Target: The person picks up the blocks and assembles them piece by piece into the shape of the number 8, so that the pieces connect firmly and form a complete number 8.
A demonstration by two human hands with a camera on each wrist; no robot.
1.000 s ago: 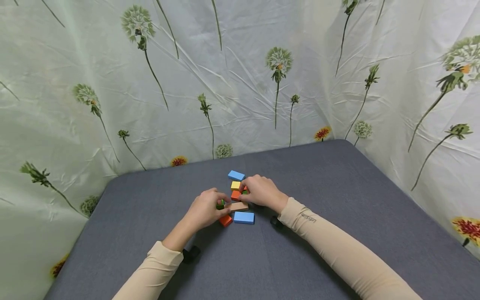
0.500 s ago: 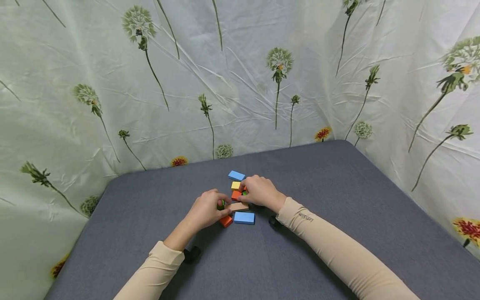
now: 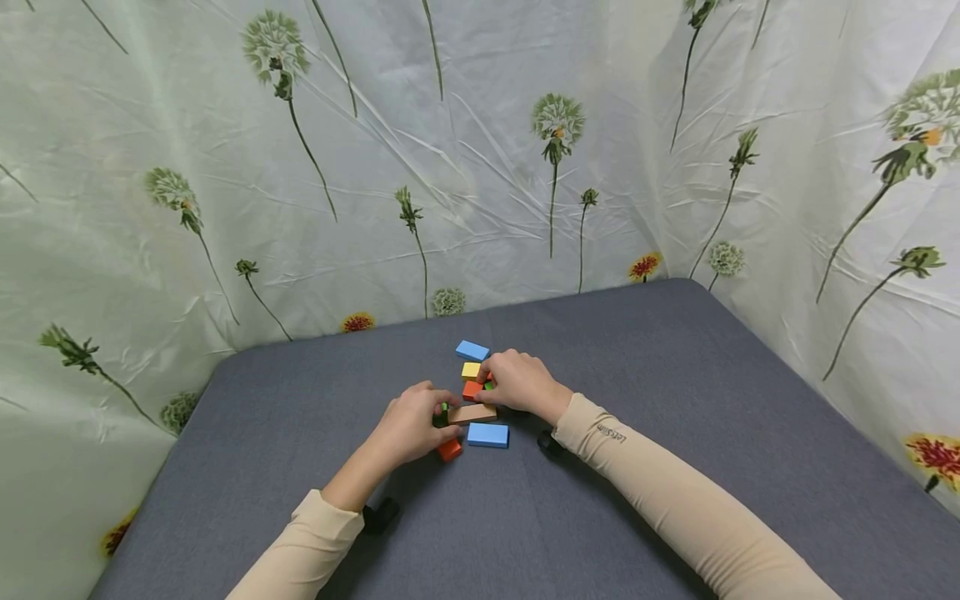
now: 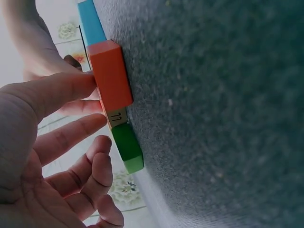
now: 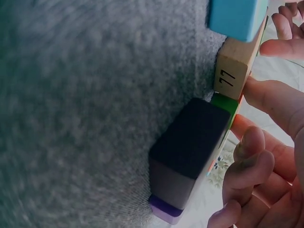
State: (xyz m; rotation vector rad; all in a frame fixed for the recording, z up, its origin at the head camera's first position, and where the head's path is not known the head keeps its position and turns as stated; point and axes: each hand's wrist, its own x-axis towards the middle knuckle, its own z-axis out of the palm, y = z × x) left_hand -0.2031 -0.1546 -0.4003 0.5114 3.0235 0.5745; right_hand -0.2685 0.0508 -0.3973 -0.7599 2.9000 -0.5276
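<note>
A cluster of colored blocks lies on the grey table. My left hand (image 3: 408, 423) is at its left side, thumb and index finger parted around the left end of a plain wooden block (image 3: 474, 413). In the left wrist view its thumb touches a red block (image 4: 111, 73), and a green block (image 4: 128, 147) lies near the other fingers. My right hand (image 3: 521, 383) pinches at a green block (image 5: 223, 104) behind the wooden block; its hold is partly hidden. A red block (image 3: 472, 390) and a yellow block (image 3: 470, 372) sit left of its fingertips.
A blue block (image 3: 488, 435) lies in front of the wooden one, another blue block (image 3: 472, 350) at the far end. In the right wrist view a dark block (image 5: 190, 137) and a purple block (image 5: 166, 209) are close by. A flowered curtain (image 3: 495, 167) hangs behind the table.
My left thumb has come away from the wooden block toward me, widening the gap to the index finger. The near red block has shifted slightly. My right hand stays almost still.
</note>
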